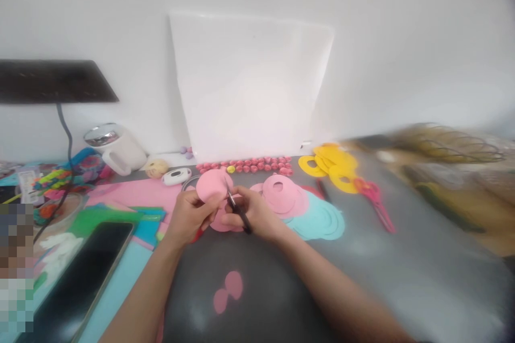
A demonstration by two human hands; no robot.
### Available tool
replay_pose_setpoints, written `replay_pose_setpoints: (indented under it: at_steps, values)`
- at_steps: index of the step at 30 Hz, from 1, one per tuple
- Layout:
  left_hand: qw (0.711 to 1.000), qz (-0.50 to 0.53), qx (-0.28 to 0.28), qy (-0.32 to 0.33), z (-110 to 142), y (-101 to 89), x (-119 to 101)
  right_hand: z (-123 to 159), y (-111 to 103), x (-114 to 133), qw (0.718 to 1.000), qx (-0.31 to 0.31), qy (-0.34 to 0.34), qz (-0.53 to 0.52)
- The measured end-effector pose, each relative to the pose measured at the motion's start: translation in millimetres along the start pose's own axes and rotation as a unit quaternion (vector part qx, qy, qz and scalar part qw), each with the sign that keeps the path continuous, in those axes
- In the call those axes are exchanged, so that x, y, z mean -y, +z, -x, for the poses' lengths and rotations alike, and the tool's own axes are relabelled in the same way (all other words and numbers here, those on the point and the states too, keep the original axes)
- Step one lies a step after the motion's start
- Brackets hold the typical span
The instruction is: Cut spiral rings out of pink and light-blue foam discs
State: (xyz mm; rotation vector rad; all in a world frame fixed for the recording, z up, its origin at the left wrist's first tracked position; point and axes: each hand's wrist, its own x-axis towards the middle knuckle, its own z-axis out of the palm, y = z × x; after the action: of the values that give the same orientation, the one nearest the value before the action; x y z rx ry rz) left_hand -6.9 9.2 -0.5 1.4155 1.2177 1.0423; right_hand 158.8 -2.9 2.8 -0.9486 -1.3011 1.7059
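Note:
Between finger and thumb, my left hand (197, 214) pinches a pink paper circle (210, 183) above the grey table. My right hand (251, 215) is closed around a pair of black-handled scissors (240, 216), whose blades meet the right edge of the circle. More pink paper lies under my hands. To the right rests a stack of pink rings (295, 201), partly over several light blue paper rings (324, 225). Two small pink discs (234, 285) lie on the table nearer to me.
Yellow paper rings (344, 169) and pink scissors (376, 203) lie at the right. Rows of small red pieces (257, 165) line the base of a white board (253, 86). At the left are a phone (84, 278), coloured sheets (104, 220) and a white mug (120, 150).

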Motion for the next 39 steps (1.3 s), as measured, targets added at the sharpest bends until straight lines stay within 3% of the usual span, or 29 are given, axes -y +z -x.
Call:
replay_pose_setpoints:
  at_steps: [29,35,39]
  values:
    - [0.996,0.078,-0.033,0.008,-2.2,-2.1,-1.1,0.2,-1.5,0.4,0.999,-0.020,0.033,-0.020]
    - [0.997,0.081,-0.003,-0.006,-1.2,0.3,-2.1,-0.7,0.7,-0.3,0.998,-0.044,0.036,-0.007]
    - [0.998,0.060,0.011,0.005,0.2,3.2,-3.6,0.7,2.4,1.5,0.999,-0.013,0.026,-0.029]
